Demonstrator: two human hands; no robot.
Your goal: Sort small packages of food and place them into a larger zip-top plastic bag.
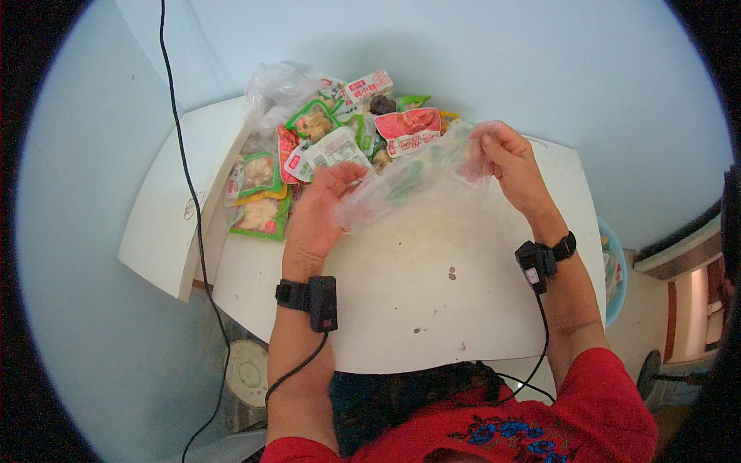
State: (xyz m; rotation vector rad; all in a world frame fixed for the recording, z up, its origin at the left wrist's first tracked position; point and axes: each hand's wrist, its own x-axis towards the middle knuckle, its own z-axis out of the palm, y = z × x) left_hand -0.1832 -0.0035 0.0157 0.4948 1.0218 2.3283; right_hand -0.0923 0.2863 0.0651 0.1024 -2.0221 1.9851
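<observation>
A thin clear plastic bag (414,182) is stretched between my two hands above the white table (399,295). My left hand (324,202) grips its near left end, in front of the heap of packets. My right hand (506,156) pinches the other end, higher and to the right. Behind the bag lies a pile of sealed food packets (315,122) with green, red and white printing. A red and white packet (408,128) shows just past the bag's upper edge. Part of the pile is hidden by my left hand and the bag.
A crumpled clear bag (278,87) sits behind the packets at the left, beside a raised white panel (185,191). A black cable (182,139) hangs down the left side. On the floor at right stands a blue basin (613,272) holding packets. A round white lid (248,370) shows below left.
</observation>
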